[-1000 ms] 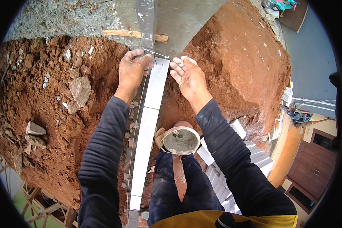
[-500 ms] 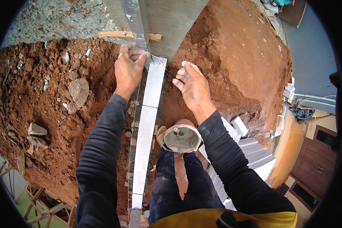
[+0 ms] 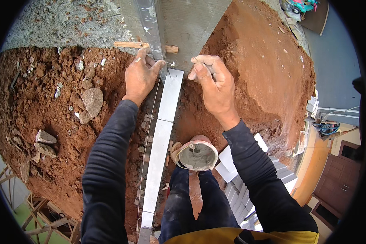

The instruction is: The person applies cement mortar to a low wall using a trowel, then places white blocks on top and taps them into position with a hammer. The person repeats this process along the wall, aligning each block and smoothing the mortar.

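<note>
My left hand [image 3: 140, 79] is at the foot of a grey metal post [image 3: 149, 28]. Its thumb and fingers close on a thin string [image 3: 151, 116] against the post's edge. From there the string runs back toward me along the left side of a row of pale blocks [image 3: 160, 136]. My right hand [image 3: 217, 83], right of the post, pinches a thin length of the string between thumb and forefinger; it stretches across the post to my left hand. Beyond the fingers, a wooden strip [image 3: 131, 44] crosses behind the post.
A bucket of wet mortar [image 3: 197, 156] stands before my legs. Stacked grey-white blocks [image 3: 240, 195] lie to the right. Red soil with stones [image 3: 92, 101] fills the left; a grey concrete slab [image 3: 187, 28] rises behind the post.
My right hand has moved up and slightly right, its fingers now curled in a tighter pinch. My left hand stays by the post, its forefinger raised higher along it.
</note>
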Motion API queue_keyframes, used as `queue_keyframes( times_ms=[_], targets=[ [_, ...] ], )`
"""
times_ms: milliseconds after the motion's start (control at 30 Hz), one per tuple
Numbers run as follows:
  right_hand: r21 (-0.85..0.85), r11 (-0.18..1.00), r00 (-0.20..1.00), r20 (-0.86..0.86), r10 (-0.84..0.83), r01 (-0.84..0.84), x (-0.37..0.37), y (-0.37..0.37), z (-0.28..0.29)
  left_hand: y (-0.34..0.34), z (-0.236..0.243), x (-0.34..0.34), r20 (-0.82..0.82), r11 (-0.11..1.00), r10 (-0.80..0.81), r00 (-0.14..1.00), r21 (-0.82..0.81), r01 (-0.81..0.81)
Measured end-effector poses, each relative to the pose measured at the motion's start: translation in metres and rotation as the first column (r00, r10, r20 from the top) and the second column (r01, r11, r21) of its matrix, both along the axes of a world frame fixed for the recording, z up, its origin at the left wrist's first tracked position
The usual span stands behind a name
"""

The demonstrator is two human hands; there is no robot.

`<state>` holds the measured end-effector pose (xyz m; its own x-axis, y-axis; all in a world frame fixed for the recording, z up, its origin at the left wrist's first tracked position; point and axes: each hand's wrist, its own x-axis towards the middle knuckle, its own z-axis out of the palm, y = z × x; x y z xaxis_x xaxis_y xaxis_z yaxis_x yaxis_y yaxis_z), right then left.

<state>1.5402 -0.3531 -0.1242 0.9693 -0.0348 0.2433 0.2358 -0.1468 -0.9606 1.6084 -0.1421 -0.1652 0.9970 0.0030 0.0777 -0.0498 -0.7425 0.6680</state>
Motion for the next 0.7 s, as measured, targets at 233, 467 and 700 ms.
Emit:
queue_keyframes(
  times_ms=[233,467,700],
  targets=[
    [0.37,0.912,0.966,-0.243,-0.091,0.179,0.014,0.014,-0.001,0.006,-0.003,-0.001,0.012,1.0,0.002,1.0,0.018,-0.002],
    [-0.32,0.932,0.981,-0.029,-0.19,0.171,0.067,0.024,0.013,0.005,-0.012,0.003,0.362,0.996,-0.066,0.93,0.072,0.042],
    [-0.408,0.911,0.986,-0.119,-0.113,0.055,0.086,0.053,0.011,0.009,-0.007,0.006,0.381,0.999,-0.048,0.924,0.027,0.041]
  ],
)
